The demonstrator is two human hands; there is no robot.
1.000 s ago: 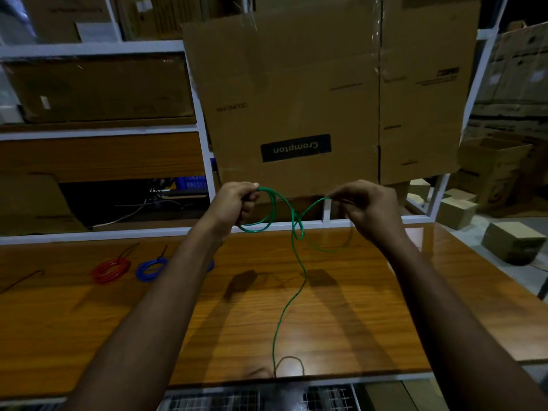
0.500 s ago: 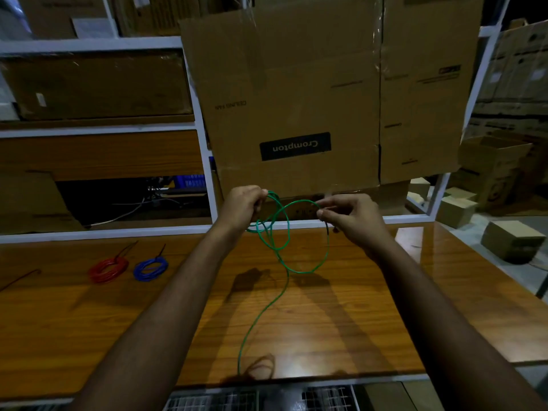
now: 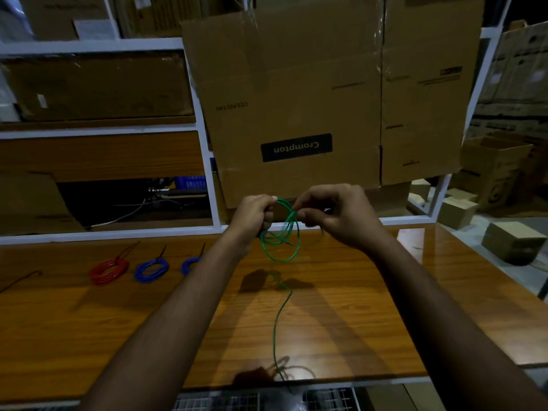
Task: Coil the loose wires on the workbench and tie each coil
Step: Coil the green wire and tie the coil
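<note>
A green wire (image 3: 281,244) hangs in loops above the wooden workbench (image 3: 341,307). My left hand (image 3: 255,216) grips the gathered loops in its fist. Close beside it, my right hand (image 3: 335,213) pinches the wire between thumb and fingers at the top of the loops. The wire's loose tail (image 3: 277,327) drops to the bench and runs to its front edge. On the left of the bench lie a tied red coil (image 3: 109,270) and two tied blue coils (image 3: 151,269), the second blue coil (image 3: 189,262) partly hidden by my left forearm.
A thin dark wire (image 3: 20,280) lies at the bench's far left. A large cardboard box (image 3: 311,99) leans on the white shelf frame (image 3: 207,161) behind the bench. More cartons (image 3: 513,241) sit on the floor to the right.
My right hand has moved left, close to my left hand, adding another green loop to the bundle. The loops are smaller and tighter, and the tail has shifted right on the bench.
</note>
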